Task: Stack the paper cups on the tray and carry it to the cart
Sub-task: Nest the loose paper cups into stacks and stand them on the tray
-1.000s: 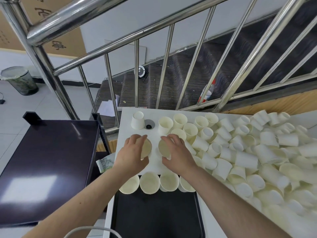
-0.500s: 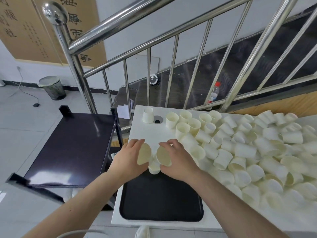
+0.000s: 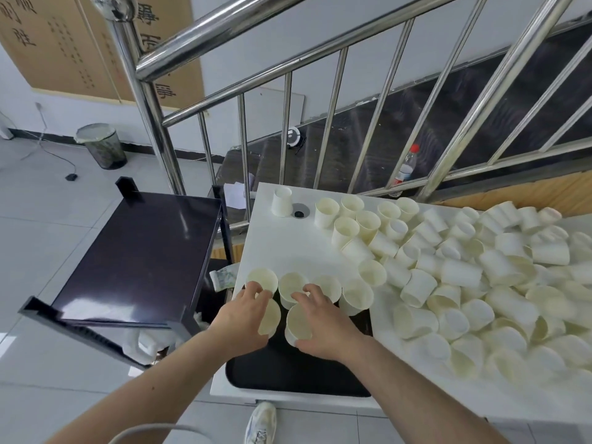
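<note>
A stairwell fills the upper frame: a steel railing (image 3: 243, 56) slants across, with grey floor tiles at the left. Below it, the white bench (image 3: 298, 248) runs from the centre to the right edge, and the dark cart (image 3: 141, 254) stands just beside its left end, in the middle left of the frame.

The loose paper cups (image 3: 464, 277) lie heaped across the right half of the bench, some upright, many tipped over. The black tray (image 3: 288, 370) sits at the bench's near left corner, lower centre, with a row of upright cups (image 3: 323, 288) along its far edge.

My left hand (image 3: 243, 318) curls round one cup (image 3: 270, 317), and my right hand (image 3: 323, 318) curls round another (image 3: 298, 323), both held tilted over the tray just behind that row.

I judge these cups to be very light, thin-walled and easy to crush, so I hold each by its side wall with soft fingers and avoid pinching the rim. Being so light, they will likely topple at a nudge. The tray looks stiff and smooth; I would take it by its two short edges and keep it level, since the cups may slide.
</note>
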